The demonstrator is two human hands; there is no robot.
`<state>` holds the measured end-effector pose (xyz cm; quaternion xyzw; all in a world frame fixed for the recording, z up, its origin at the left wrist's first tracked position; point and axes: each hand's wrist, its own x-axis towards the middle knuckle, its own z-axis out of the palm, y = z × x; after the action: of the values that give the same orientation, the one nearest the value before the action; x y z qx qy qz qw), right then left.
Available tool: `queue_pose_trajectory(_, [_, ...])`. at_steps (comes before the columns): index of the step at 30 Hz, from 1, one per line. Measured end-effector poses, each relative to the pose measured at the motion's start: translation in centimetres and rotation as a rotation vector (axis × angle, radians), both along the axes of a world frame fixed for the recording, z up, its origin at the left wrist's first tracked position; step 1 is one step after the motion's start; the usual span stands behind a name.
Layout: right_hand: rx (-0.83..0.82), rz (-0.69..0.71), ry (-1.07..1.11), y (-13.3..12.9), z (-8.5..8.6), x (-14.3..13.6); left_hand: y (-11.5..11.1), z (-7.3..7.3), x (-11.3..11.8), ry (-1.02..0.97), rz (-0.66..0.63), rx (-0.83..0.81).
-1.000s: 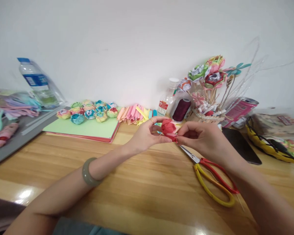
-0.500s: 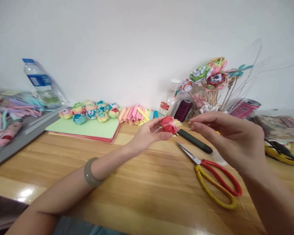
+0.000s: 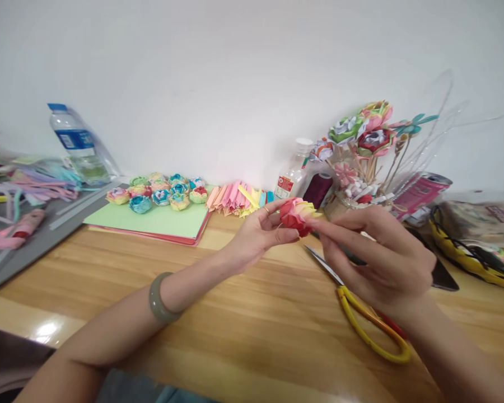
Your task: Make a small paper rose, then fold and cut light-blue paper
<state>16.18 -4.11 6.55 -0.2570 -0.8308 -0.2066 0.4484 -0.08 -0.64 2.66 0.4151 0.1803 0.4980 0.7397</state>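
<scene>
A paper flower with red, pink and yellow petals is held up above the table between both hands. My left hand wraps its thumb and fingers round the red side of it. From the right, my right hand has its fingertips closed at the yellow petals, the forefinger touching them; what lies under the fingertips is partly hidden. Below my right hand lie scissors with red and yellow handles, their blades pointing up and left. That hand covers part of the red handle.
Finished paper flowers sit on green paper sheets. Folded paper strips lie beside them. A clear bottle, dark thread spool, flower bouquet and pink can stand at the back. A glue gun lies left.
My right hand has moved left and in to the flower, from a pinch held apart from it. It now covers more of the scissors. My left hand keeps its hold; the view has shifted slightly.
</scene>
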Motion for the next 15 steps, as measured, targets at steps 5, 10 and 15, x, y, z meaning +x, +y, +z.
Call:
queue_pose_trajectory(5, [0.054, -0.004, -0.055, 0.03, -0.18, 0.08, -0.09, 0.14, -0.05, -0.035, -0.013, 0.020])
queue_pose_trajectory(10, [0.079, -0.024, -0.005, -0.30, -0.17, -0.01, 0.13, -0.25, -0.12, -0.038, -0.042, 0.064])
queue_pose_trajectory(15, [0.029, 0.057, -0.044, -0.30, -0.16, -0.04, 0.19, -0.37, -0.24, -0.001, -0.056, 0.141])
